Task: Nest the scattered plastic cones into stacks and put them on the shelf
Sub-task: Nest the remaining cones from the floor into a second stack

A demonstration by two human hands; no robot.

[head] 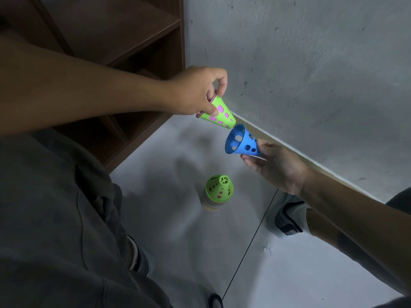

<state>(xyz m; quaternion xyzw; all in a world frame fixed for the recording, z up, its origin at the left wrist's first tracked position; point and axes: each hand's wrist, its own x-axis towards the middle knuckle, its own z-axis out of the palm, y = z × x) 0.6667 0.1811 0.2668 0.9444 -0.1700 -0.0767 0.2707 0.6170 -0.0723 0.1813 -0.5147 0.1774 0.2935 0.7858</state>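
While left fingers (214, 112) pinch green cone (219, 115), right fingers (251, 162) clasp blue cone (242, 141).

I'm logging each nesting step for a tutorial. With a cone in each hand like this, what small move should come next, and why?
Probably slide the green cone in the left hand tip-first into the blue cone held by the right hand. Its narrow end already sits at the blue cone's open mouth, which faces it, so a short push should nest them.
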